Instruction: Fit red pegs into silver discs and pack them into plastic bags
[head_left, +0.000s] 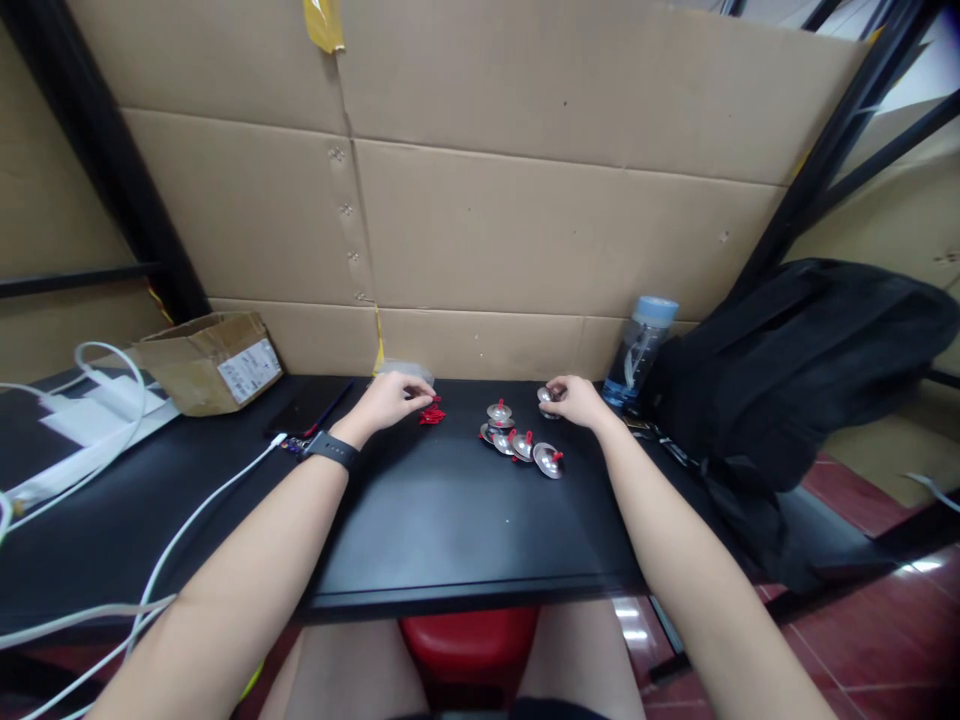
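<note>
My left hand (399, 397) is pinched just above a small pile of red cord pieces (432, 415). A bit of red shows at its fingertips. Over on the right, my right hand (577, 400) is closed on a shiny metal disc (547, 399), shaped like a small finger cymbal, partly hidden by the fingers. Between the hands lie several domed cymbals with red cord loops at their centres. One cymbal (496, 413) sits at the back of this cluster, and another cymbal (550, 462) lies tilted nearest my right forearm.
Behind the left hand is a clear plastic container (409, 373). A cardboard box (210, 362), a phone (304, 408), a white power strip (97, 440) and cables are on the left. A water bottle (639, 350) and a black backpack (795, 370) stand right. Cardboard panels (525, 230) wall the back.
</note>
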